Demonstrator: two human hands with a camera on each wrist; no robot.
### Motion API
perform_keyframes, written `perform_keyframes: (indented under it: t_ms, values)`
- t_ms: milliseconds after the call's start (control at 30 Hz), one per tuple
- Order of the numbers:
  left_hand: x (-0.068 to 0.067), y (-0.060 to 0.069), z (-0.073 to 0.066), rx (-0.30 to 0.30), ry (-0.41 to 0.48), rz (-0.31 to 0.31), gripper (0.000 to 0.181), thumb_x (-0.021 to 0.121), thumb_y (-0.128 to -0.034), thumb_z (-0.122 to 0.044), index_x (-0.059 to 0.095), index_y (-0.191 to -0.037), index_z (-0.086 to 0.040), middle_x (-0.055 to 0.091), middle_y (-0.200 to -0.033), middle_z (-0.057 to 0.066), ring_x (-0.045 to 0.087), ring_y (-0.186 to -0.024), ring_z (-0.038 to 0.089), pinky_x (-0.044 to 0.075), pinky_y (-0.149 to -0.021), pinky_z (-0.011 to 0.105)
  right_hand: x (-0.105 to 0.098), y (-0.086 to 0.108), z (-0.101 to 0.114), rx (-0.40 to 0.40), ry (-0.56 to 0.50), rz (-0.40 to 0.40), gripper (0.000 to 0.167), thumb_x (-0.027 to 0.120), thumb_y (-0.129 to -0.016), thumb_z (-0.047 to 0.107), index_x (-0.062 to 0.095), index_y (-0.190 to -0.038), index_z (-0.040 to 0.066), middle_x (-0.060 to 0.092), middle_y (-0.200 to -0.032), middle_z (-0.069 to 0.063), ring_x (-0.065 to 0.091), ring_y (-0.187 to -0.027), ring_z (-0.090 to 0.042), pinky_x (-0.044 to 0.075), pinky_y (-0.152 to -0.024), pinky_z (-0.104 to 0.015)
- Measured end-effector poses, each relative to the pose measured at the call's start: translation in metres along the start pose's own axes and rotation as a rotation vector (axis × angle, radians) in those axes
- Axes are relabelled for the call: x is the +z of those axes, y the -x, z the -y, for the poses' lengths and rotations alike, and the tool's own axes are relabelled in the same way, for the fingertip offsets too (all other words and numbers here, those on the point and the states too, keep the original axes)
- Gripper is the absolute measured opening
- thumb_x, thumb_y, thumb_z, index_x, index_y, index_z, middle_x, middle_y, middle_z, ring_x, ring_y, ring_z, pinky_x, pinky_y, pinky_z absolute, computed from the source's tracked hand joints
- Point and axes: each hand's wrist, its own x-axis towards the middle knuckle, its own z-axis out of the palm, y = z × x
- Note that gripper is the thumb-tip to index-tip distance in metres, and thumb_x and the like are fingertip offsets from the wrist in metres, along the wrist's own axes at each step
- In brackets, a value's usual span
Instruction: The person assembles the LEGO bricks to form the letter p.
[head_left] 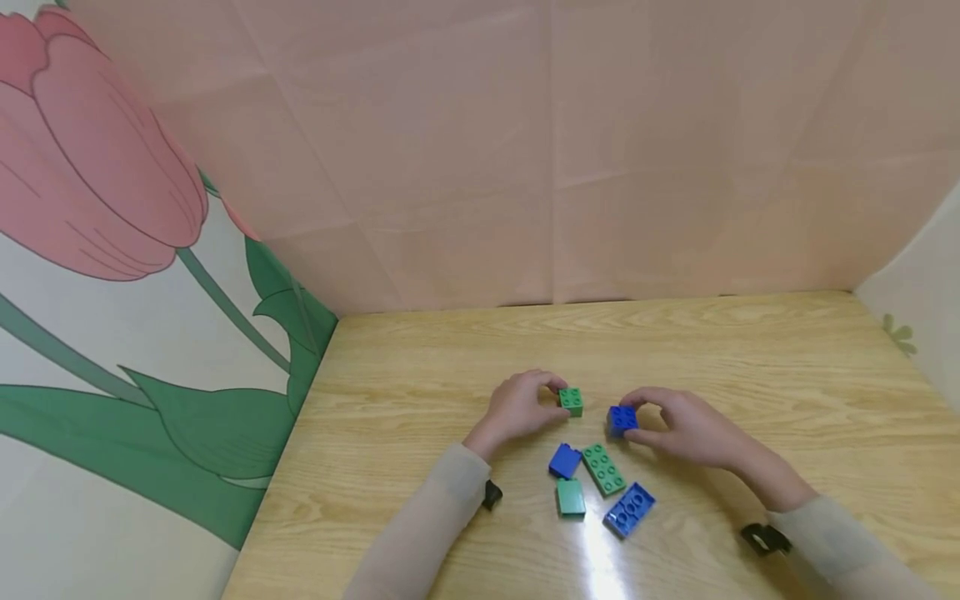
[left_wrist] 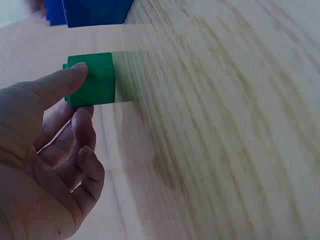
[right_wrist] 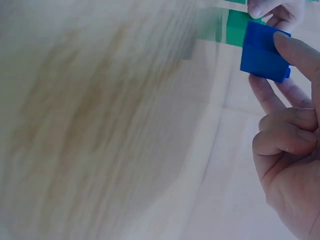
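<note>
- Our left hand (head_left: 522,405) pinches a small green brick (head_left: 571,402), thumb against fingers, beyond the long green brick (head_left: 603,470).
- Our right hand (head_left: 688,425) likewise pinches a small blue brick (head_left: 622,422), beyond the long green brick, rightward.

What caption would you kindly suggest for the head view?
Left hand pinches a green four-stud brick, right hand a blue four-stud brick; four other toy bricks lie on the table.
</note>
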Motion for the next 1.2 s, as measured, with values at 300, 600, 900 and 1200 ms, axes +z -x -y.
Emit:
perform_keyframes:
  t_ms: [300, 600, 900, 1200]
  values:
    - [0.003, 0.001, 0.002, 0.0, 0.011, -0.009, 0.036, 0.085, -0.0886, -0.038, 0.073, -0.122, -0.029, 0.07, -0.114, -0.016, 0.063, -0.114, 0.012, 0.048, -0.099, 0.039, 0.001, -0.013, 0.005, -0.034, -0.005, -0.105, 0.04, 0.079, -0.094, 0.038, 0.069, -0.128, 0.017, 0.071, -0.122, 0.0, 0.061, -0.081, -0.014, 0.048, -0.061, -0.027]
    - [0.003, 0.0, 0.003, 0.019, 0.017, -0.012, 0.036, 0.085, -0.0886, -0.038, 0.073, -0.121, -0.028, 0.07, -0.114, -0.016, 0.064, -0.113, 0.011, 0.049, -0.098, 0.037, 0.003, -0.031, 0.011, -0.034, -0.038, -0.149, 0.037, 0.077, -0.096, 0.038, 0.069, -0.127, 0.019, 0.072, -0.118, 0.003, 0.036, -0.054, -0.007, 0.038, -0.051, -0.028]
    - [0.004, 0.0, 0.004, 0.023, 0.017, -0.003, 0.034, 0.085, -0.0891, -0.036, 0.073, -0.12, -0.028, 0.07, -0.114, -0.015, 0.063, -0.112, 0.009, 0.049, -0.098, 0.036, 0.011, -0.044, 0.014, -0.03, -0.098, -0.127, 0.037, 0.076, -0.097, 0.038, 0.069, -0.128, 0.019, 0.07, -0.125, 0.001, 0.06, -0.085, -0.022, 0.044, -0.057, -0.027]
    - [0.003, -0.001, 0.003, 0.039, 0.014, -0.008, 0.035, 0.085, -0.0892, -0.036, 0.074, -0.121, -0.026, 0.071, -0.114, -0.015, 0.064, -0.111, 0.008, 0.049, -0.096, 0.033, 0.015, -0.053, 0.019, -0.023, -0.111, -0.106, 0.038, 0.077, -0.096, 0.038, 0.068, -0.129, 0.021, 0.07, -0.124, 0.002, 0.061, -0.083, -0.022, 0.043, -0.055, -0.027]
